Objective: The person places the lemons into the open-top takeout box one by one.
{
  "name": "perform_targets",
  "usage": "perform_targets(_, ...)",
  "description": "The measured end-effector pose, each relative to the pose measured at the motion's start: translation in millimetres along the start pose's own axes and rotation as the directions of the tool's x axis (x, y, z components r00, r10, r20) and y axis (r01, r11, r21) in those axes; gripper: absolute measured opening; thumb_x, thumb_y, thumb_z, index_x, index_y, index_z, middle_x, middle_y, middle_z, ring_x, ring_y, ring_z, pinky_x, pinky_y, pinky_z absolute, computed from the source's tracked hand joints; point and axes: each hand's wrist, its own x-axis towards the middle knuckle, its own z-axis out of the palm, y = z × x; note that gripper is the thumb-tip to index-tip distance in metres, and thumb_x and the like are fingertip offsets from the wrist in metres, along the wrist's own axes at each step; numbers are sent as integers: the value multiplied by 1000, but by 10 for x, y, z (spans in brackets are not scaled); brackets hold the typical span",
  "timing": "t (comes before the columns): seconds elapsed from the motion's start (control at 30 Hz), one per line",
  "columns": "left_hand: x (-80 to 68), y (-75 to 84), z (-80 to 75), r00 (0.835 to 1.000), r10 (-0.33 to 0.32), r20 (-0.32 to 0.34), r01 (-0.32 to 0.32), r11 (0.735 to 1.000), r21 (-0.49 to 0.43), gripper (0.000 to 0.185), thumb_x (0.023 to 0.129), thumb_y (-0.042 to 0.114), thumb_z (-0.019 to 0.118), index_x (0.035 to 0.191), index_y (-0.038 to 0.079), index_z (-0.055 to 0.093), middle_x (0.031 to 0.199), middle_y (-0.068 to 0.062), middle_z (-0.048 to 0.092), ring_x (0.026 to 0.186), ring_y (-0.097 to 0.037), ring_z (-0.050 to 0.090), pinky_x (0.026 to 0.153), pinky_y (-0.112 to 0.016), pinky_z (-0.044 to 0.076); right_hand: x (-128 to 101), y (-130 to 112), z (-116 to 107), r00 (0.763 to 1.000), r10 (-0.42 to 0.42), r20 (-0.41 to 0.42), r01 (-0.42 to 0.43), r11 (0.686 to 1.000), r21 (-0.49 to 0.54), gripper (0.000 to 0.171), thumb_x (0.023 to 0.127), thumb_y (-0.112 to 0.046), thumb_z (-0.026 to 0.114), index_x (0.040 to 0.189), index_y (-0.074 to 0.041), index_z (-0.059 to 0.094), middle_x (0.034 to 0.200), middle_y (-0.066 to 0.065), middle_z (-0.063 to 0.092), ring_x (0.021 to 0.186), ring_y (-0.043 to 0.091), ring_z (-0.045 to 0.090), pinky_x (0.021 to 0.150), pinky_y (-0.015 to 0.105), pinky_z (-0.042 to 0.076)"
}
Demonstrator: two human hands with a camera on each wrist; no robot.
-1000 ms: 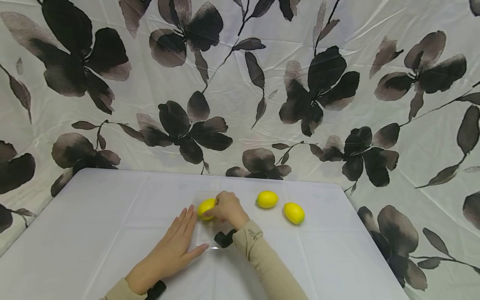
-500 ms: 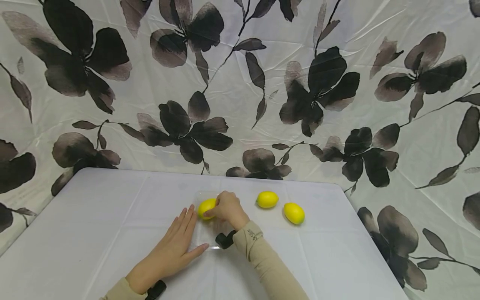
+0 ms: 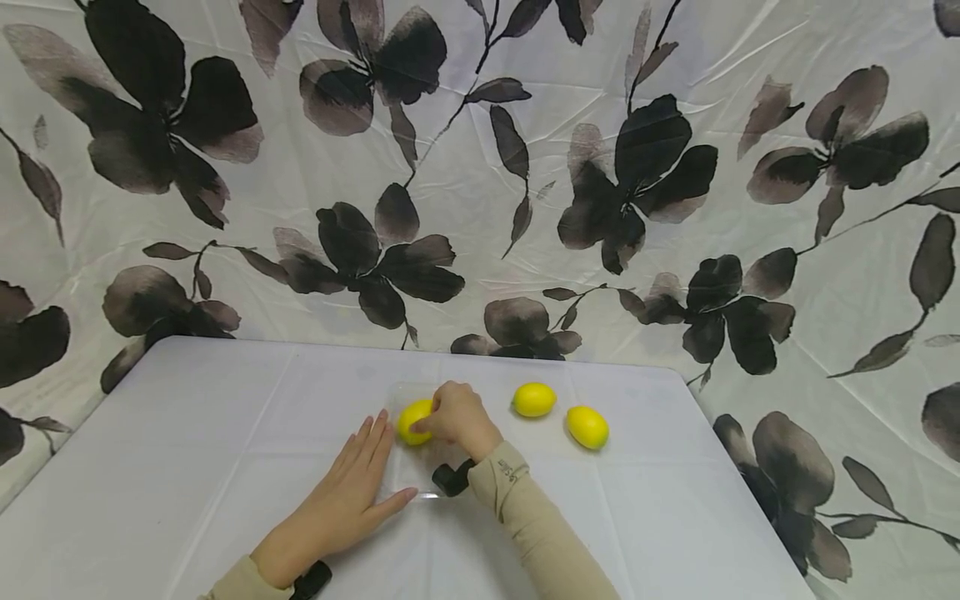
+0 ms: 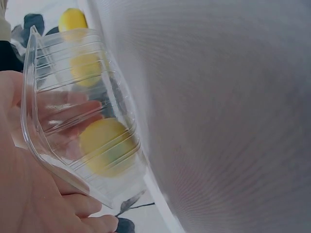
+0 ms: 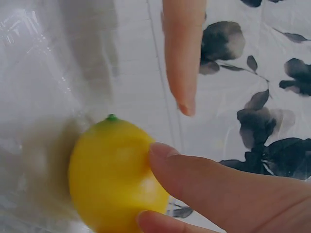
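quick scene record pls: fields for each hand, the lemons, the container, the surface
left hand: flat, fingers straight, resting against the near left side of the clear plastic container
right hand: pinches a lemon inside the container
loose lemons: two on the table right of the container, one and one, apart from each other
container: transparent, ribbed walls, open top
surface: table under a white cloth
backdrop: floral sheet
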Motion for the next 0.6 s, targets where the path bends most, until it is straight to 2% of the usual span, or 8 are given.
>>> perform_targets(0.2,-7,12,-18,1000,-4,3,4,1000,6,96,96,62,50,153,-9,21,163,-22,9,149,-41,9,117,-60,17,-27,-10,-70,1000,1,22,0,1000,-12,30,78,-28,86,84,-3,70,76,4,63,54,18,59,49,24,51)
perform_targets(0.43,-7,21,-22,1000,-11,9,11,1000,13,96,95,63,49,153,-9,22,163,-23,10,149,-41,10,117,-60,18,-63,-7,-156,1000,-21,20,22,1000,-7,27,80,-28,85,80,-6,69,75,2,63,54,17,58,50,24,50)
perform_targets(0.6,-2,21,-6,1000,-13,6,13,1000,15,97,95,64,49,153,-8,23,163,-22,10,149,-41,10,117,-60,17,-73,47,-253,999,-53,4,52,997,48,26,80,-28,84,77,-8,68,75,3,62,53,17,59,50,24,50)
